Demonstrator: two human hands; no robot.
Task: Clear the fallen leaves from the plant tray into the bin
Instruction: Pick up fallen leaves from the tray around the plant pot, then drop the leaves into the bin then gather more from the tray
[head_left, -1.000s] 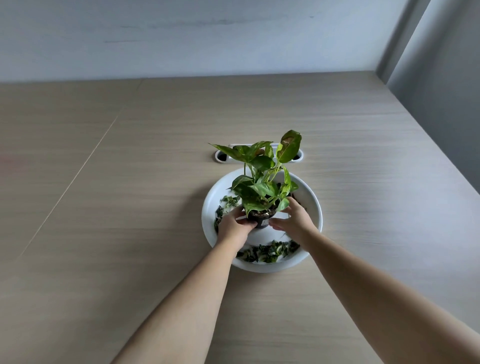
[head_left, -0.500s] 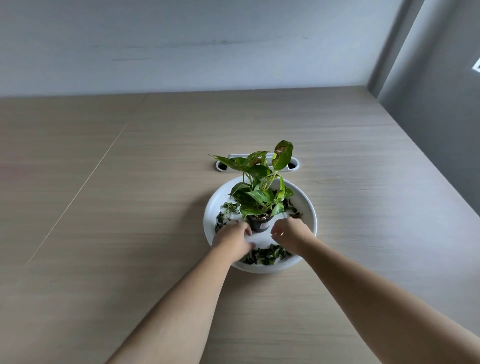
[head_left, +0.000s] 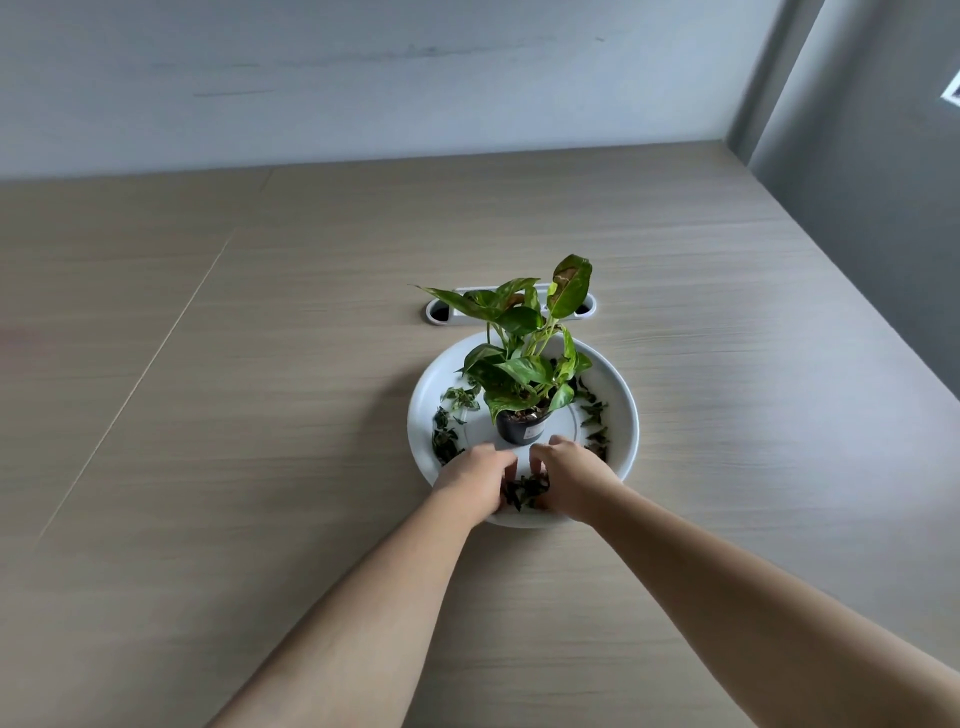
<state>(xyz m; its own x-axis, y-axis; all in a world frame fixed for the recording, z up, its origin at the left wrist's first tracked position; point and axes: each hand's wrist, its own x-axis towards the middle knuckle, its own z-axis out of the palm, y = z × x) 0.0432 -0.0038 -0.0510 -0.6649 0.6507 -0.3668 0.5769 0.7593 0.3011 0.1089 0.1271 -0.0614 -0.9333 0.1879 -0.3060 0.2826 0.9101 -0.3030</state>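
Observation:
A round white plant tray (head_left: 621, 400) sits on the wooden table. In its middle stands a small black pot (head_left: 521, 427) with a green leafy plant (head_left: 524, 343). Dark fallen leaves (head_left: 525, 490) lie around the tray floor, along the left side, the right side and the near edge. My left hand (head_left: 475, 480) and my right hand (head_left: 569, 475) are side by side over the near part of the tray, fingers curled around a clump of leaves between them. No bin is in view.
A white cable grommet (head_left: 441, 312) is set into the table just behind the tray. A grey wall runs along the far table edge, and the table's right edge slants toward a darker wall.
Both hands have let go of the pot's sides and pulled back toward me to the near edge of the tray, closing in on the leaves there. The pot has stayed in the middle.

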